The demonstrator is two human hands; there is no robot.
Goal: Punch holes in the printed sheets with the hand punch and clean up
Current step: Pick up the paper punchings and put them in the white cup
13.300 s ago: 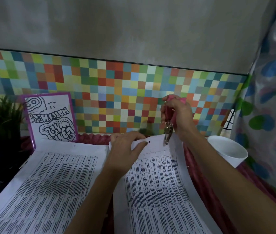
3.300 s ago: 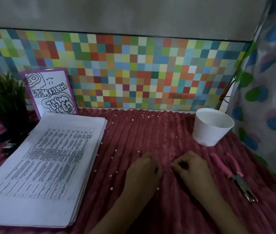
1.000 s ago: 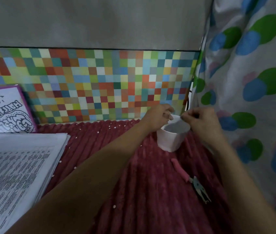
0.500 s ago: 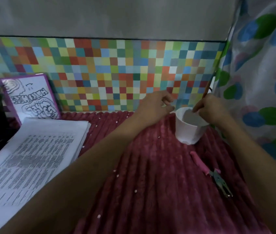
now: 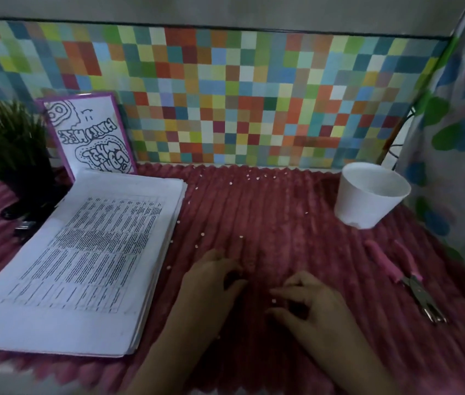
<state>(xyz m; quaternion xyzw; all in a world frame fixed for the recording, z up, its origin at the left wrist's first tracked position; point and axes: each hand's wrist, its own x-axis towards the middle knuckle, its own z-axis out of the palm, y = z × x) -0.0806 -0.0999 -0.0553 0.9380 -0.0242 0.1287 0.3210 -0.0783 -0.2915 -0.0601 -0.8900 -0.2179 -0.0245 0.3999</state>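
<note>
hand punch (image 5: 405, 276): laid flat on the cloth, to the right of the right hand and apart from it, pink handles pointed away
printed sheets (image 5: 83, 258): stacked in a thick pile to the left of the left hand, touched by neither hand
paper dots (image 5: 241, 237): scattered over the cloth, mostly beyond the fingertips; one is seen just off the right forefinger
left hand (image 5: 214, 283): set down on the cloth, fingers curled under; whether anything is gripped cannot be told
right hand (image 5: 311, 303): set beside the left, fingers and thumb curled toward that dot; a pinch cannot be confirmed
cup (image 5: 368, 195): white, stood upright beyond the right hand
cloth (image 5: 268, 212): red, ribbed, spread beneath both hands
plant (image 5: 6, 143): placed far left of the left hand, behind the pile
</note>
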